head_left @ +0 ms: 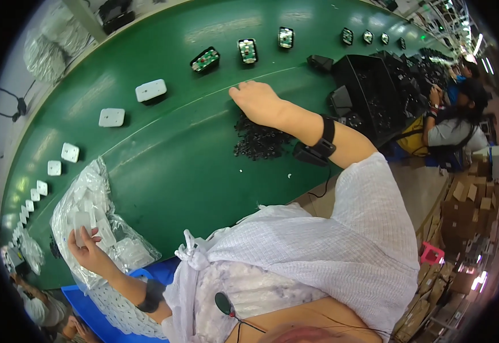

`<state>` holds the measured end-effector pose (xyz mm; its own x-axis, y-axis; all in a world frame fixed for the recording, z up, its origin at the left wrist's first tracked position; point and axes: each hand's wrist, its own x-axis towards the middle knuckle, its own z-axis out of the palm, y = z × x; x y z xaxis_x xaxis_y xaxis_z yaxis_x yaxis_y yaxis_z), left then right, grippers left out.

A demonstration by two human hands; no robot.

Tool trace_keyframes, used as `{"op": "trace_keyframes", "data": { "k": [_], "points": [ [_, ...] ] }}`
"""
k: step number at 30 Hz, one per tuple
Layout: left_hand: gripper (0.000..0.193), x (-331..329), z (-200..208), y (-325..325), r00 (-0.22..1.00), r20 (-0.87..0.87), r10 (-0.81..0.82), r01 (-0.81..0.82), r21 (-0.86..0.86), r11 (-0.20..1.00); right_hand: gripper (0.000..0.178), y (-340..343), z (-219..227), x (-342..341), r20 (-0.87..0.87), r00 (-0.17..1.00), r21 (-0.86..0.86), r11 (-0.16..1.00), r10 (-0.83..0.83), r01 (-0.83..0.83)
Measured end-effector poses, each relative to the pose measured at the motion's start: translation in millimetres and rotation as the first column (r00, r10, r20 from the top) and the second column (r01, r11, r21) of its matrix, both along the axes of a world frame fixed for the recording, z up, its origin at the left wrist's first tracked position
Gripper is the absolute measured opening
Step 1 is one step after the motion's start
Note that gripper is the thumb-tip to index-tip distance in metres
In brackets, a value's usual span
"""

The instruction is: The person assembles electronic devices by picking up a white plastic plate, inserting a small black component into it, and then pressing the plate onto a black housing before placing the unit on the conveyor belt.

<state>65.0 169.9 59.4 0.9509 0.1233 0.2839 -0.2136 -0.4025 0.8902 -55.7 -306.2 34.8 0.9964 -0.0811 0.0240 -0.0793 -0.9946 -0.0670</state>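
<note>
The fisheye rim bends the green surface (pixel 163 154) into an arc and blacks out the corners, so the far end of the line is small and hard to read; the fingertips of the right hand (pixel 258 102) are turned away, palm down, fingers loosely curled on the surface just above a heap of small black parts (pixel 259 139), and I cannot tell whether it grips anything; the left hand (pixel 86 248) is at the lower left, fingers pinched on a small white plastic piece (pixel 82 222) drawn up from a clear plastic bag (pixel 98 228) that lies crumpled on the surface and is full of such white pieces; the bag's lower end is hidden by the forearm and a blue bin (pixel 89 308), itself cut off by the rim; both wrists carry black wrist straps (pixel 325 137); along the surface runs a row of white rectangular covers (pixel 150 90), shrinking toward the left edge, and to the right open housings with green circuit boards (pixel 205 59); a black crate (pixel 369 91) of dark parts stands beside the right forearm, its contents too dark to make out; a seated co-worker (pixel 455 123) and brown cartons (pixel 461 200) are partly cut off at the right.
</note>
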Motion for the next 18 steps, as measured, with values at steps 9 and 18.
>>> {"op": "trace_keyframes", "data": {
  "k": [9, 18],
  "points": [
    [0.019, -59.4, -14.3, -142.3, 0.721, -0.312, -0.619, 0.560, -0.264, 0.785, 0.016, 40.1, 30.6, 0.8, 0.017, 0.967, 0.951, 0.303, -0.254, 0.063],
    [0.014, -68.8, -0.8, -197.9, 0.692, -0.236, -0.682, 0.665, -0.158, 0.730, 0.017, 130.5, 26.5, -3.7, 0.067, 0.958, 0.966, -0.223, -0.278, -0.132]
  ]
}}
